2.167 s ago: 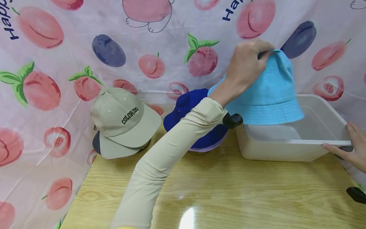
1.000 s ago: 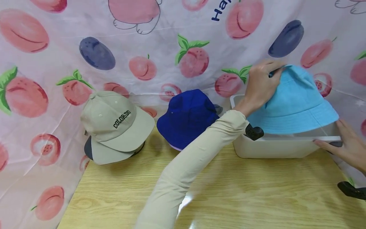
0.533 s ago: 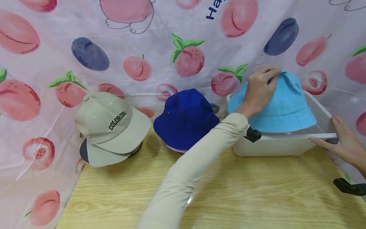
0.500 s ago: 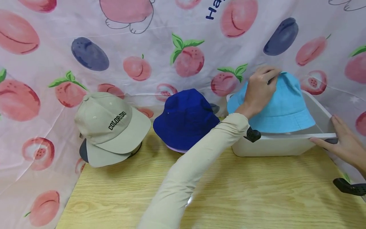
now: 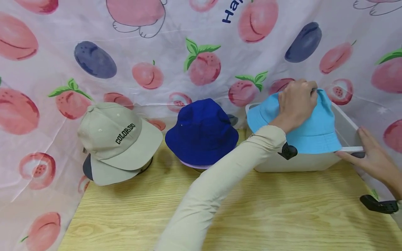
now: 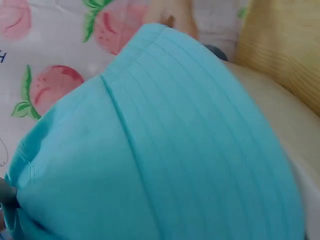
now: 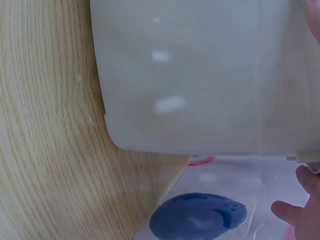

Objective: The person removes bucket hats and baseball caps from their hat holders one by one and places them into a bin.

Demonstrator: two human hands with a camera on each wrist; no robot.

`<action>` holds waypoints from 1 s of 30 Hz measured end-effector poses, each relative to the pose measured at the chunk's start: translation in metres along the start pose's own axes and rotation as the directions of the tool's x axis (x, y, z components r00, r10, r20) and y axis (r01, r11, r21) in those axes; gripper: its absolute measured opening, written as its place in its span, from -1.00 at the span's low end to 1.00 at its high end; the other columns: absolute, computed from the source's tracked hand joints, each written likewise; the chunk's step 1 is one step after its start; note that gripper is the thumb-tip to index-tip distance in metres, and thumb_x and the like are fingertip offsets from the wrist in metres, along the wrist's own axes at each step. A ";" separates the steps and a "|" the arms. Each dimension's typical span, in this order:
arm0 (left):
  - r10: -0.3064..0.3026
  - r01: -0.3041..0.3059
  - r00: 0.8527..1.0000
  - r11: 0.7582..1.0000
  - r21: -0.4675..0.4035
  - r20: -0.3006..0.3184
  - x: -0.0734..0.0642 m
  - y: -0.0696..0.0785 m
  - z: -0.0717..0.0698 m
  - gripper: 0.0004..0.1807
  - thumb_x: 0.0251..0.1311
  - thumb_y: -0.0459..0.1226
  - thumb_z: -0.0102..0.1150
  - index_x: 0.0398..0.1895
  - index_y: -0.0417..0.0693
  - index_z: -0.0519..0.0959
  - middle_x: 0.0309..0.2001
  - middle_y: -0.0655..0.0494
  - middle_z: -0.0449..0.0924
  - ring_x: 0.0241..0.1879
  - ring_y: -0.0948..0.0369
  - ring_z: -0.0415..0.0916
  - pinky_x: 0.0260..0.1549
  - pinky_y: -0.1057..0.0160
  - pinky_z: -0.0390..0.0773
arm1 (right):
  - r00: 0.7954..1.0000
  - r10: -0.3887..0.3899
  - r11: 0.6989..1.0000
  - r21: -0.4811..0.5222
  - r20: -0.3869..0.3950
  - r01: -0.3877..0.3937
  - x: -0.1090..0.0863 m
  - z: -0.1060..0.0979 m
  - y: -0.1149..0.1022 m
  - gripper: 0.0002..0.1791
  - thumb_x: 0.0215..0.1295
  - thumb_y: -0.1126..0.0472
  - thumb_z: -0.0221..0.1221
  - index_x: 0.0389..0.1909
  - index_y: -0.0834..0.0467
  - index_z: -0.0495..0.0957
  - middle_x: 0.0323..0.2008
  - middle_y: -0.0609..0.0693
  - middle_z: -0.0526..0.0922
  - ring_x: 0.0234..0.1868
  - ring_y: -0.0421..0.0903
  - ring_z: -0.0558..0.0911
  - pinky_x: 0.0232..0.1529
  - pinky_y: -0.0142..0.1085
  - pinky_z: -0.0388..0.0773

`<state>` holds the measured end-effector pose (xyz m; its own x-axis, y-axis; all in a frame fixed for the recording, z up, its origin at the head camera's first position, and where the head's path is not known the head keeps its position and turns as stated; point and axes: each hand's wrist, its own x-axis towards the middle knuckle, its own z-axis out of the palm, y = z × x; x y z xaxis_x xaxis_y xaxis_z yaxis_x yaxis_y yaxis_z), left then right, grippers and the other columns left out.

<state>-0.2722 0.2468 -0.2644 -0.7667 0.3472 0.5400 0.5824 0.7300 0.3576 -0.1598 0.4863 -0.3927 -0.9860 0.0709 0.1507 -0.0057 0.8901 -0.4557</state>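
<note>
My left hand (image 5: 296,104) pinches the crown of a light blue bucket hat (image 5: 314,130). This hat hangs brim down over a white plastic bin (image 5: 292,163), and its brim overlaps the bin's front rim in the head view. The left wrist view is mostly filled by the hat (image 6: 165,145), with a fingertip at its crown on the left edge. At the bin's front right corner, my right hand (image 5: 372,153) grips the rim, thumb on the front side. The bin's side (image 7: 190,80) fills much of the right wrist view.
A dark blue bucket hat (image 5: 202,134) sits left of the bin, a lilac brim edge showing beneath it. Farther left is a beige "COLORADO" cap (image 5: 110,136) stacked on another cap (image 5: 113,170). All stand on a wood-grain table (image 5: 150,212) before a fruit-print cloth (image 5: 176,45).
My left hand has carried the light blue hat right, from beside the dark blue hat, and lowered it over the bin. My right hand stays at the bin's corner. The head view has shifted slightly right.
</note>
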 end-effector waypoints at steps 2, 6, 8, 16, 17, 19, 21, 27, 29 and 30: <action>-0.017 0.017 0.999 0.999 -0.032 -0.028 0.001 0.000 -0.002 -0.78 0.34 -0.17 -0.01 -0.20 0.30 0.67 -0.34 0.39 0.53 -0.43 0.43 0.41 -0.65 0.49 0.23 | 1.000 -0.002 1.000 -0.006 0.012 0.002 0.001 0.000 -0.002 0.15 0.22 -0.06 0.17 0.42 0.27 -0.51 0.41 0.34 -0.52 0.38 0.38 -0.39 0.21 0.33 -0.38; -0.069 0.060 0.996 0.987 -0.149 -0.056 0.004 -0.003 -0.008 -0.81 0.32 -0.22 0.03 -0.30 0.22 0.66 -0.43 0.37 0.48 -0.53 0.46 0.32 -0.63 0.51 0.23 | 1.000 0.001 1.000 0.000 0.024 -0.001 0.002 0.000 -0.005 0.15 0.23 -0.07 0.16 0.41 0.28 -0.51 0.41 0.32 -0.53 0.39 0.32 -0.44 0.22 0.31 -0.41; -0.108 0.091 0.992 0.969 -0.230 -0.061 0.004 -0.004 -0.009 -0.83 0.30 -0.24 0.06 -0.33 0.19 0.66 -0.44 0.37 0.49 -0.53 0.47 0.31 -0.59 0.53 0.25 | 1.000 -0.001 1.000 0.004 0.017 0.001 0.003 0.000 -0.005 0.15 0.22 -0.06 0.17 0.42 0.26 -0.52 0.42 0.32 -0.52 0.39 0.33 -0.43 0.22 0.31 -0.41; -0.133 0.103 0.991 0.879 -0.466 -0.033 0.005 -0.001 -0.013 -0.87 0.26 -0.23 0.14 -0.35 0.11 0.68 -0.46 0.40 0.50 -0.44 0.55 0.34 -0.43 0.63 0.32 | 1.000 0.001 1.000 -0.013 -0.004 -0.001 0.004 0.000 -0.005 0.16 0.21 -0.07 0.18 0.43 0.27 -0.49 0.42 0.35 -0.49 0.37 0.40 -0.39 0.18 0.36 -0.38; -0.125 0.094 0.992 0.877 -0.471 -0.035 0.005 -0.001 -0.012 -0.87 0.26 -0.23 0.14 -0.35 0.10 0.68 -0.46 0.39 0.51 -0.44 0.55 0.33 -0.42 0.64 0.32 | 1.000 0.004 1.000 -0.015 -0.004 -0.004 0.003 -0.001 -0.005 0.16 0.21 -0.08 0.17 0.42 0.29 -0.49 0.41 0.36 -0.48 0.37 0.40 -0.38 0.18 0.36 -0.38; -0.120 0.092 0.992 0.871 -0.483 -0.027 0.004 -0.001 -0.009 -0.88 0.25 -0.24 0.14 -0.34 0.09 0.68 -0.46 0.39 0.52 -0.44 0.57 0.33 -0.40 0.65 0.31 | 1.000 0.011 1.000 -0.017 -0.003 -0.011 0.003 -0.001 -0.006 0.16 0.21 -0.08 0.16 0.42 0.31 -0.49 0.41 0.37 -0.48 0.37 0.41 -0.38 0.18 0.36 -0.37; -0.125 0.102 0.992 0.864 -0.493 -0.013 0.001 -0.001 -0.005 -0.88 0.24 -0.24 0.16 -0.33 0.09 0.69 -0.47 0.39 0.52 -0.45 0.57 0.33 -0.42 0.65 0.30 | 1.000 0.016 1.000 -0.016 0.001 -0.016 0.003 0.000 -0.006 0.15 0.22 -0.09 0.16 0.42 0.31 -0.48 0.41 0.37 -0.48 0.36 0.42 -0.38 0.17 0.36 -0.37; -0.136 0.123 0.991 0.848 -0.516 0.011 -0.004 0.006 0.003 -0.90 0.22 -0.21 0.18 -0.33 0.11 0.69 -0.51 0.42 0.51 -0.49 0.60 0.33 -0.44 0.67 0.29 | 0.998 -0.055 0.995 0.086 -0.035 0.058 0.003 0.000 -0.005 0.15 0.18 0.06 0.24 0.48 0.01 -0.48 0.46 0.24 -0.43 0.40 0.35 -0.34 0.20 0.32 -0.45; -0.149 0.133 0.989 0.850 -0.509 0.010 -0.005 0.008 0.005 -0.90 0.23 -0.20 0.18 -0.34 0.12 0.69 -0.51 0.43 0.51 -0.48 0.60 0.33 -0.43 0.67 0.29 | 0.995 -0.084 0.987 0.136 -0.053 0.091 0.003 0.000 -0.004 0.17 0.16 0.14 0.27 0.48 -0.13 -0.48 0.47 0.20 -0.40 0.41 0.31 -0.31 0.22 0.30 -0.46; -0.157 0.139 0.988 0.853 -0.503 0.007 -0.005 0.008 0.006 -0.90 0.23 -0.20 0.18 -0.34 0.13 0.69 -0.51 0.43 0.51 -0.48 0.59 0.33 -0.43 0.67 0.28 | 0.995 -0.088 0.984 0.152 -0.056 0.095 0.003 0.000 -0.004 0.18 0.15 0.16 0.27 0.47 -0.17 -0.48 0.47 0.20 -0.38 0.41 0.31 -0.29 0.22 0.29 -0.46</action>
<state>-0.2649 0.2542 -0.2690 -0.8504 0.2321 0.4721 0.5261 0.3743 0.7636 -0.1630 0.4827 -0.3905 -0.9709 0.0177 0.2390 -0.1248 0.8139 -0.5674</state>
